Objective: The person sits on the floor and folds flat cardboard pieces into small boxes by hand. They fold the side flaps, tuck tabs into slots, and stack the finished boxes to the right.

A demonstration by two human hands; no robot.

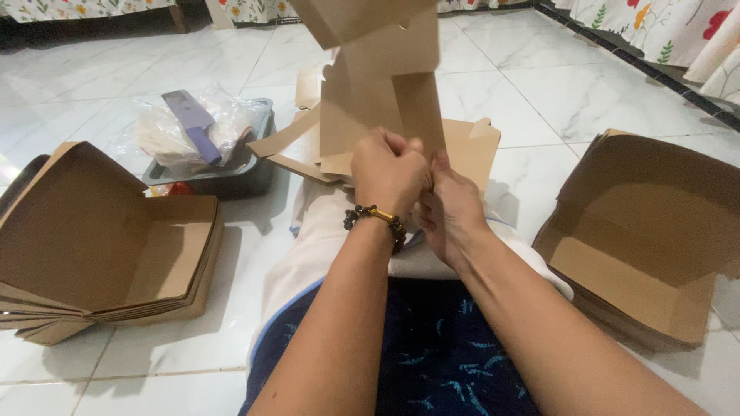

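I sit on a white tiled floor and hold a flat brown cardboard box blank (379,85) upright in front of me. My left hand (388,173), with a dark bead bracelet on the wrist, is closed on its lower edge. My right hand (449,206) grips the same lower edge just beside it, the two hands touching. The blank's upper flaps lean away toward the top of the view. More flat brown blanks (470,142) lie on the floor behind my hands.
A stack of folded open brown boxes (100,239) sits at my left, another stack (647,239) at my right. A dark tray (247,173) beyond holds a clear plastic bag and a purple-handled knife (194,123). Floral curtains hang along the far right edge.
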